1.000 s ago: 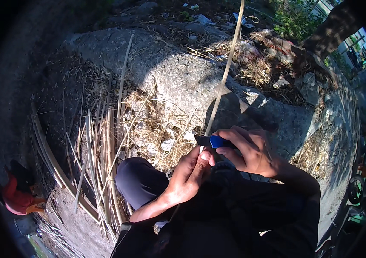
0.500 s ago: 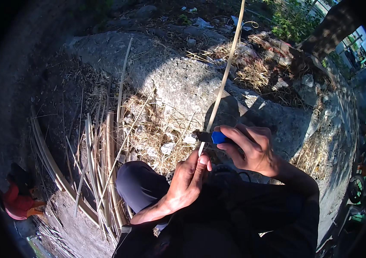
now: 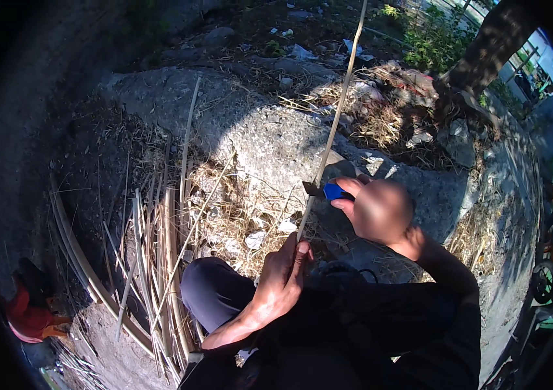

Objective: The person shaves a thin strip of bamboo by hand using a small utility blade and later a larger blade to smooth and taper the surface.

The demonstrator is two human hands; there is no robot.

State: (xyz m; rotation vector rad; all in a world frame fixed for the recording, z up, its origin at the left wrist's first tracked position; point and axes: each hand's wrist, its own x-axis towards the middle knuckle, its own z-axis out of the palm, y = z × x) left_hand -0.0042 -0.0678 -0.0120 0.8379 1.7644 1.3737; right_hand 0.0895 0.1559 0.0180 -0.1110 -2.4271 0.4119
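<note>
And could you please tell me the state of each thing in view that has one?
Left hand: closed around the lower part of the pale strip.
Right hand: mostly blurred, closed on the blue knife.
Blue knife: dark blade exposed, across the pale strip.
Pale strip: slanting, upper end out of frame.
Other strips: loosely piled, some curved.
Straw: dry, scattered.
Left knee: bent.

Slab (image 3: 273, 146): rough, grey, partly sunlit, partly shaded. 
Dry straw (image 3: 221, 224): loose, along the slab's near edge; pale lumps (image 3: 255, 240) among it. 
Heap of straw and litter (image 3: 380, 127): at the far edge, right portion. 
White scraps (image 3: 302, 52): on dark ground beyond the far edge. 
Bush (image 3: 434, 42): green, leafy, beyond the far right corner. 
Tree trunk (image 3: 492, 49): thick, dappled, right of the bush. 
Wheel (image 3: 541, 283): dark, beyond the right edge. 
Red shape (image 3: 28, 313): well left, too dim to identify.
</note>
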